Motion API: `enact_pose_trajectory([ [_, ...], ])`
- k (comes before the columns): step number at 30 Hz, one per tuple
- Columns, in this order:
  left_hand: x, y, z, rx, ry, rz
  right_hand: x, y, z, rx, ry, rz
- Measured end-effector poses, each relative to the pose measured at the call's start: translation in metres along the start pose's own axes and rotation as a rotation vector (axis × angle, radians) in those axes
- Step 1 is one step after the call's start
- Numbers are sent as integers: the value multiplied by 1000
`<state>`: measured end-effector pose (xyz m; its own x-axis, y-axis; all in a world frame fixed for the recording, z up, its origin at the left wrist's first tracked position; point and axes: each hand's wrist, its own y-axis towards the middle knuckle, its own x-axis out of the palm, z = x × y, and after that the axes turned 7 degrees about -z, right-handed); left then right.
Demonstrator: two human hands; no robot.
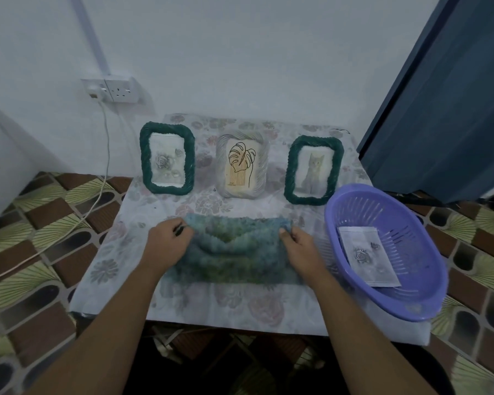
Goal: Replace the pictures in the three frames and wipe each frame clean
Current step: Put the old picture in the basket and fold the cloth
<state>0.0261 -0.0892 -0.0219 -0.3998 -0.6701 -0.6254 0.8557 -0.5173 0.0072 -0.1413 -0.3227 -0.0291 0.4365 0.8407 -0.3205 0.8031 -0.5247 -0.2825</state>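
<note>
Floral-covered table (pixel 120 252) against white wall (pixel 240 52), tiled floor (pixel 40 223), socket (pixel 113 89) left, dark blue panel (pixel 454 109) right. At the back stand rose frame (pixel 167 159), leaf frame (pixel 241 166), cat frame (pixel 314 171). Purple basket (pixel 411 223) at right edge holds loose rose picture (pixel 367 256). Left hand (pixel 169 240) and right hand (pixel 300 246) pinch far corners of blue-green cloth (pixel 234 252) mid-table.

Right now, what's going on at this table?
A person at a small table grips a fluffy blue-green cloth by its far corners with the left hand and right hand. Behind it three frames stand upright: the left green frame with a rose, the middle frame with a leaf drawing, the right green frame with a cat. A rose print lies in the purple basket on the right.
</note>
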Motion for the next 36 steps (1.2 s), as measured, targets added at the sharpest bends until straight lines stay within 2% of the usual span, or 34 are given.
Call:
enact_pose_trajectory([
  [4,10,24,-1,-84,95,59,0,22,-3,-27,-94,119],
  [12,22,58,-13,-149,195,62,8,60,4,110,-236,236],
  [14,29,57,-15,-144,359,121,12,61,5,56,-383,339],
  [16,39,51,-9,-70,488,143,21,58,3,-101,-567,407],
  [18,54,42,-1,108,533,46,31,56,-1,-267,-705,300],
  [20,71,33,1,234,582,-112,43,56,2,-334,-809,105],
  [22,83,29,-2,224,667,-236,52,57,8,-332,-915,-57],
  [24,87,27,-9,126,743,-306,55,58,17,-288,-1006,-149],
  [26,85,28,-19,79,789,-309,52,59,25,-241,-1043,-176],
  [31,70,31,-27,-34,762,-271,34,65,30,-110,-1043,-103],
  [36,63,31,-25,-91,745,-250,21,70,30,-88,-951,-148],
])
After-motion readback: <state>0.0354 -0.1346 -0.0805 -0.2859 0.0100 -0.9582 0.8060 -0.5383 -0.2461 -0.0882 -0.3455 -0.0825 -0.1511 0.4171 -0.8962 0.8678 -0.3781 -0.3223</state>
